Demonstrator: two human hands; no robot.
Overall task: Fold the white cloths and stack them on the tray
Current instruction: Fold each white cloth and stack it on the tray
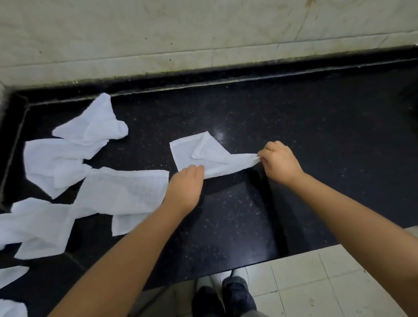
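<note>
Head view. A white cloth (198,154) lies on the black counter (299,128), its far corner turned over on itself. The right hand (280,162) pinches the cloth's right corner and draws it taut just above the surface; the left hand (186,185) rests at the near left edge, fingers on the fabric, though whether they pinch or merely press cannot be told. Unfolded cloths (81,166) lie scattered at left. No tray is in view. The step appears to be spreading before the first fold; to do it well, flatten the turned corner, keep both near corners under even tension, and align edges before creasing.
</note>
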